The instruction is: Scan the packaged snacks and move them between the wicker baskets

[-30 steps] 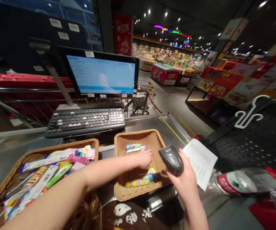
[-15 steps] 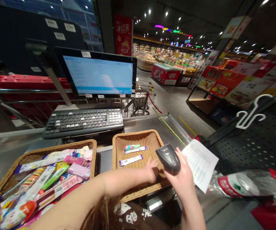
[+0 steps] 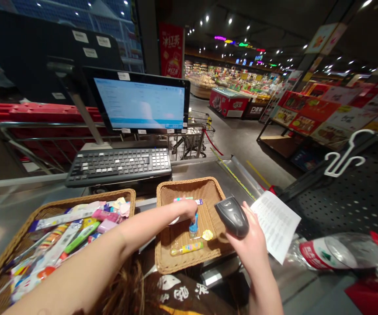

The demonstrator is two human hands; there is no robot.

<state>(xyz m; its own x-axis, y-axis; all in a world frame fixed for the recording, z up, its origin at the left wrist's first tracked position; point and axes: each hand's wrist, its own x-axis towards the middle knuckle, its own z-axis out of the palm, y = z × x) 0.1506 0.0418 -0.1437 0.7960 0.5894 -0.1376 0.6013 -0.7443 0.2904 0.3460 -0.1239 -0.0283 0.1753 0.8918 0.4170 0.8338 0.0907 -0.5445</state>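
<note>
My right hand (image 3: 246, 238) is wrapped round a dark grey handheld barcode scanner (image 3: 232, 215), held over the right side of the smaller wicker basket (image 3: 213, 186). Inside that basket, my left hand (image 3: 189, 210) pinches the top of a small blue item (image 3: 193, 226) with a clear lower part; its kind I cannot make out. Near it lie a yellow flower-shaped piece (image 3: 207, 235) and a yellow patterned tube (image 3: 189, 248). A white-and-purple stick packet (image 3: 199, 202) lies behind my left hand, partly covered by it.
A larger wicker basket (image 3: 132, 197) full of colourful packets stands at the left. Behind are a keyboard (image 3: 119, 165) and a monitor (image 3: 143, 104). To the right lie a printed sheet (image 3: 275, 223) and a large plastic bottle (image 3: 349, 250); a white hanger (image 3: 344, 159) hangs on a black panel.
My left hand has moved up and left within the smaller basket, with the blue item now at its fingertips. The yellow tube and flower-shaped piece now show. The scanner has hardly moved.
</note>
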